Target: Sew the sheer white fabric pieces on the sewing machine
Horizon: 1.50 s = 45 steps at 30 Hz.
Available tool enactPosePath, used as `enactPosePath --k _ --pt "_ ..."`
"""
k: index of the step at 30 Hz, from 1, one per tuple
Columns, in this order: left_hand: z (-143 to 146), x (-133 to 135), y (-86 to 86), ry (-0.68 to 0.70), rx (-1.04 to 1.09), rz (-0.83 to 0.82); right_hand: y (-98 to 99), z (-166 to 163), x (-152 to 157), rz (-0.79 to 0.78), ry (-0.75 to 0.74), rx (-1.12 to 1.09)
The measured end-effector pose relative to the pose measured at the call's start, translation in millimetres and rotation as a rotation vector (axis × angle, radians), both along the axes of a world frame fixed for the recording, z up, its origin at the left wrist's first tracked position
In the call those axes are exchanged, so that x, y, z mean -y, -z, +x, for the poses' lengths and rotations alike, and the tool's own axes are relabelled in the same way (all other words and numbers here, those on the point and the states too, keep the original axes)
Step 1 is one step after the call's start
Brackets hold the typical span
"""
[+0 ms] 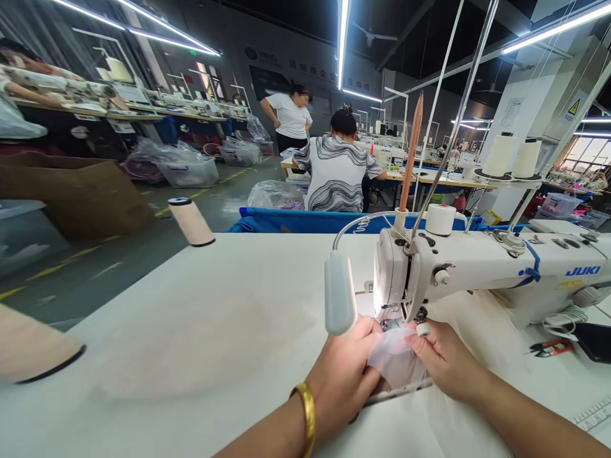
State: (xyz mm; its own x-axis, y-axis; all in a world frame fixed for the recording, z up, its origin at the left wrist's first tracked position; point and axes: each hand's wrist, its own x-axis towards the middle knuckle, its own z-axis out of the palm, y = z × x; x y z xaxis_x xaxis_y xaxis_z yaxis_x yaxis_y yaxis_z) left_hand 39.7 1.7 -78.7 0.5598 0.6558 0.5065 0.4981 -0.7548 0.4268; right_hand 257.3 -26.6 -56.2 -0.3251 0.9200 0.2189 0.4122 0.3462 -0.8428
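Note:
A white JUKI sewing machine (458, 261) stands on the table with its needle area lit. Sheer pale fabric (394, 359) lies under the presser foot and drapes to the right beneath the machine arm. My left hand (344, 366), with a gold bangle at the wrist, is closed on the fabric's left edge, close to the needle. On the other side my right hand (443, 356) pinches the same fabric between thumb and fingers. The seam itself is too small to make out. A grey lamp head (340, 292) hangs just above my left hand.
Two thread cones (191, 222) stand on the table's left side. Red-handled snips (551, 348), a black phone (594, 340) and a ruler (594, 413) lie at right. Beyond a blue cloth trough (286, 219), one person (337, 168) sits and another (289, 117) stands.

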Motion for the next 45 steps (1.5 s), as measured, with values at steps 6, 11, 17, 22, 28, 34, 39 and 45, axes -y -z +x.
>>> enactPosePath --k 6,11,17,22,28,34,39,45 --pt "-4 -3 7.6 -0.024 -0.013 0.020 3.8 4 0 0.134 0.067 0.164" --pt "-3 -8 18.1 -0.023 0.069 0.035 11.6 8 -2 0.433 0.049 0.303" --pt "-2 -8 9.3 -0.006 0.058 0.017 11.4 7 -2 0.428 0.155 0.289" --pt "-2 -4 -2.4 0.013 0.008 -0.012 13.8 5 -3 0.435 0.165 0.283" --pt "-5 -1 2.9 0.059 -0.002 0.084 5.0 6 2 0.534 -0.081 0.402" --pt "-14 14 0.4 0.122 -0.053 0.247 -8.1 10 16 0.508 -0.254 0.567" --pt "-12 20 9.2 0.090 0.000 0.303 -10.1 9 17 0.515 -0.253 0.604" --pt "-12 17 10.4 0.097 -0.008 0.321 -8.1 9 16 0.559 -0.224 0.614"
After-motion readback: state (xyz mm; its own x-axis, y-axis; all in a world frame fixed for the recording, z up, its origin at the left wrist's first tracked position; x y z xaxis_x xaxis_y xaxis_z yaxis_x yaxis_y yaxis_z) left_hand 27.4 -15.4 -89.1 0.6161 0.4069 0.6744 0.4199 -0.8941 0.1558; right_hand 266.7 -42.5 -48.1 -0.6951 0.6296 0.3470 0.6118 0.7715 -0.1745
